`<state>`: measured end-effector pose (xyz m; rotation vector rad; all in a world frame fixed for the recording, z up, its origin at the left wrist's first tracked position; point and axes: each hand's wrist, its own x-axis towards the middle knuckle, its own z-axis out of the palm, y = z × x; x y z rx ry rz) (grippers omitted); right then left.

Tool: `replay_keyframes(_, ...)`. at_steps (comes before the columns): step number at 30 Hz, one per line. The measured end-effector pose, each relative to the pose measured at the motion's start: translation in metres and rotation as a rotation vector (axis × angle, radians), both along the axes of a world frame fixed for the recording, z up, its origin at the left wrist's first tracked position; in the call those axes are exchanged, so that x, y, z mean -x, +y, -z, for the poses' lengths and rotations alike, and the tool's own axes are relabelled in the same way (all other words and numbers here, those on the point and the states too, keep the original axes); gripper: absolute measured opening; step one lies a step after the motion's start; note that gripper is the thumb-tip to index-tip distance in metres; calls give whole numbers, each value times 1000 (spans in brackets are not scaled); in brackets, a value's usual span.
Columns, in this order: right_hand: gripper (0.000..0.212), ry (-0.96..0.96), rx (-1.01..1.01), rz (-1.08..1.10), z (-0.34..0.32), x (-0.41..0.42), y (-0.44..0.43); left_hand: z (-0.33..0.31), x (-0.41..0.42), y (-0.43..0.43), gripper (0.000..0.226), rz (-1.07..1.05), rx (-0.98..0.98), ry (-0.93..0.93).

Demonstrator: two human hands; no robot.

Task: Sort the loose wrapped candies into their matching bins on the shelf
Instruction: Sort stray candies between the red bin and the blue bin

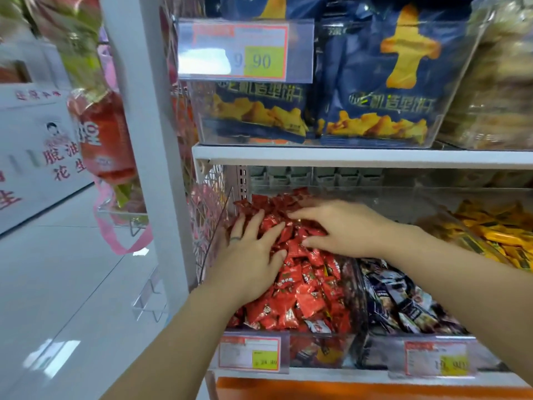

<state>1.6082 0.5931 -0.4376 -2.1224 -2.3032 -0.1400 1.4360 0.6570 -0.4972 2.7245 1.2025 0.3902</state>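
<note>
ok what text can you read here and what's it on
"9.90": upper price tag, yellow patch.
"造型饼干": blue snack bags.
"花生": white carton at the left.
Lower price tags and red candies: print too blurred or small to read.

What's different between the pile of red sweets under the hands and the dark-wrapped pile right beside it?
The red candies are bright red; the dark-wrapped candies are black with pale print. The left hand and right hand both rest on the red candies; no hand touches the dark-wrapped candies. Both are small wrapped sweets heaped side by side.
</note>
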Motion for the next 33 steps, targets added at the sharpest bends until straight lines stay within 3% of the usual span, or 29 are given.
replay_keyframes(3,60,-117,173,52,12,-1,13,2,-11,15,54,-6,105,105)
replay_keyframes(10,54,-179,271,71,21,-8,53,1,-27,43,54,-60,109,140)
replay_keyframes(12,52,-122,252,54,21,-11,53,-4,-29,47,54,-60,134,144)
replay_keyframes(15,44,113,172,-2,14,-11,36,-14,-21,38,55,-19,116,126)
replay_keyframes(20,34,142,-31,-83,-2,2,-12,-16,17,-5,41,130,23,-215)
replay_keyframes(23,15,41,31,-120,-3,10,-36,-12,36,-33,23,236,123,-435)
replay_keyframes(27,25,-154,312,-12,-1,16,-49,-7,31,-63,20,379,344,-224)
replay_keyframes(31,63,-231,356,35,4,20,-47,5,15,-63,34,343,195,25)
replay_keyframes(33,68,-213,350,55,7,21,-44,6,12,-56,40,248,132,75)
